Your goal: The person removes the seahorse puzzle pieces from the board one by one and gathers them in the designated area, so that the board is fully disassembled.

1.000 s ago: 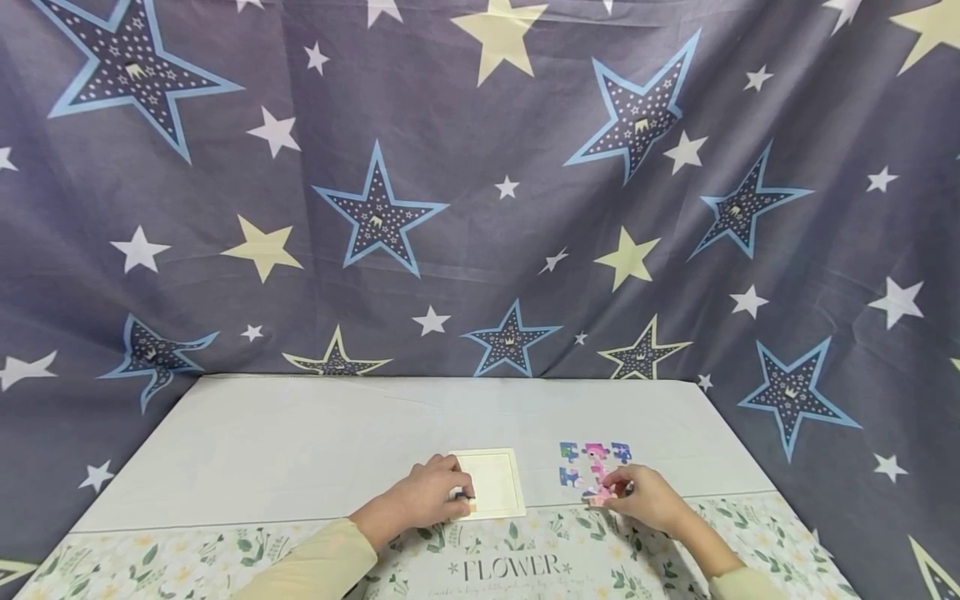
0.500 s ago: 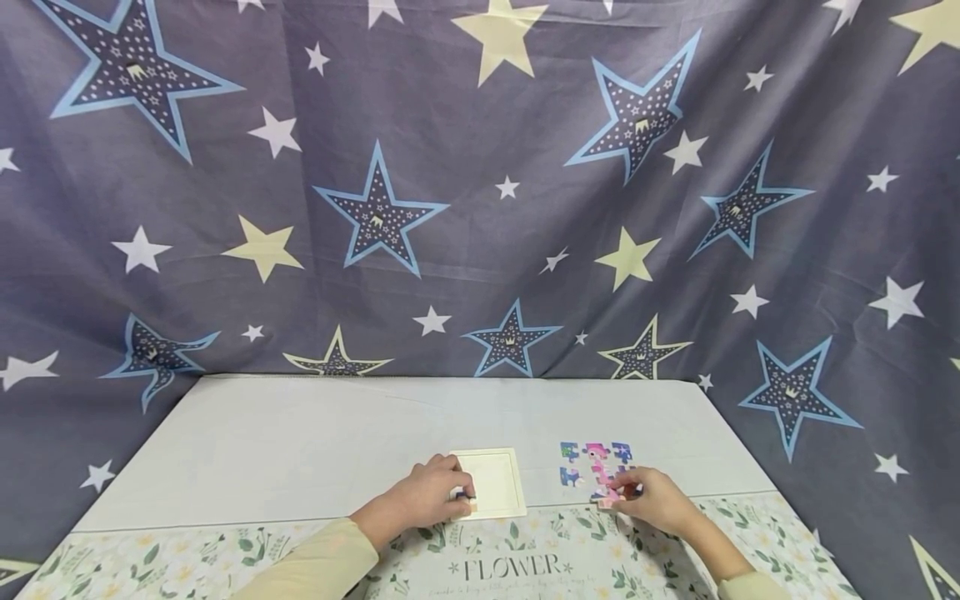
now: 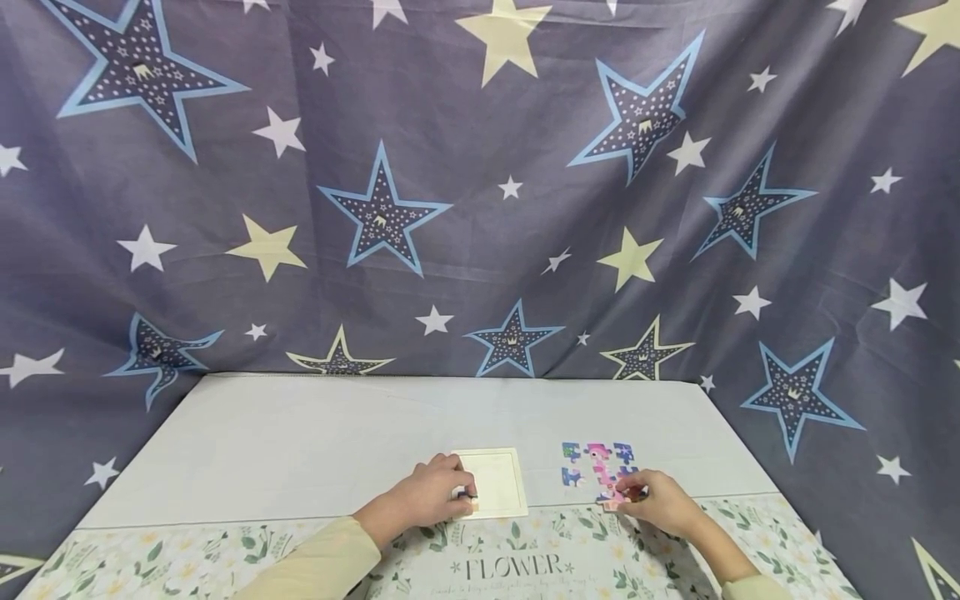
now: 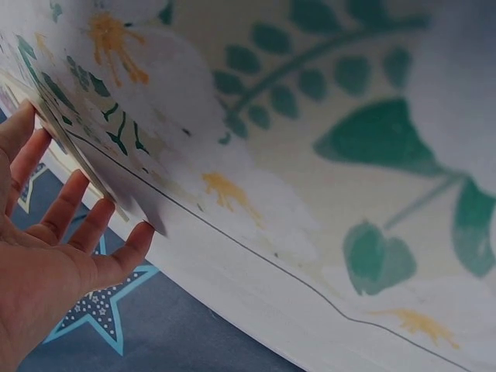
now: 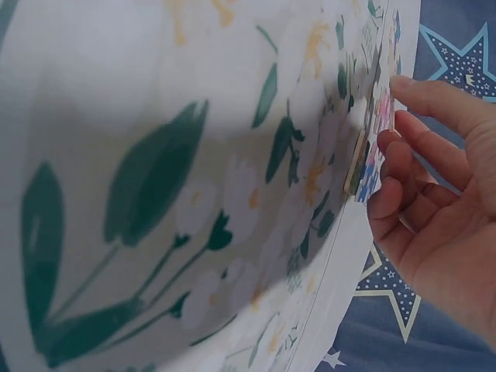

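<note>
In the head view, my left hand [image 3: 432,492] is at the left side of a shallow cream puzzle tray [image 3: 501,482]. Its fingers bend over the rim, and the left wrist view has the fingertips [image 4: 77,180] along the tray's edge. A small blue-and-tan puzzle piece [image 3: 467,500] shows under the thumb and index finger, partly covered. My right hand [image 3: 662,502] pinches a pink puzzle piece [image 3: 613,503] at the near end of a group of pieces. Other right fingers are curled in the right wrist view, where a piece's wooden edge [image 5: 355,164] shows beside them.
Several blue and pink pieces, among them a blue one [image 3: 572,477], lie right of the tray in loose rows. The white table [image 3: 315,450] has a floral cloth [image 3: 525,567] along its near side. A star-patterned curtain [image 3: 450,125] hangs behind.
My right hand has shifted a little to the right, bringing the near pink piece with it below the middle column. The left hand and the tray have stayed in place.
</note>
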Motion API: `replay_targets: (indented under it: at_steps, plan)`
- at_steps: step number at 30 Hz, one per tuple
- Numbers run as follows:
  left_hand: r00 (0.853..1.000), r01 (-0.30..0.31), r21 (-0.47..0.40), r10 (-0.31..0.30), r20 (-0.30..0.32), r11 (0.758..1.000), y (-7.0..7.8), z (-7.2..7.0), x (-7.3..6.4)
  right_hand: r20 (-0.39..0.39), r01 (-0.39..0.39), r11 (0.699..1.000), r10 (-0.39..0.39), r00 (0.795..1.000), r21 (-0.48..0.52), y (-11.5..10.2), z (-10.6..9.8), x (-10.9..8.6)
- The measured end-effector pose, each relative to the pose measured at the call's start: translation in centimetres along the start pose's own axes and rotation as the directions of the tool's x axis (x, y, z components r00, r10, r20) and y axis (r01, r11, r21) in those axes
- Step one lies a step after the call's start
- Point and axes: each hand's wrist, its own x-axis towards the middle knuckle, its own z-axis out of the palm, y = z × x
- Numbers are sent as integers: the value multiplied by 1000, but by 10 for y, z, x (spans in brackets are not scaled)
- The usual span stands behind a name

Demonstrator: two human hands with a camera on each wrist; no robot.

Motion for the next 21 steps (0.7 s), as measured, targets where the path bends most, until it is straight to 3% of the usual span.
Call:
replay_targets:
  at_steps: [11,21]
  plan:
    - [1000,-5,-1,5,2,1000,0,0,0,-5,-24,1000,24,1000,-9,3,1,2]
    - [999,30,-7,-30,23,1000,1,0,0,1,-64,998,64,998,5,2,3,2]
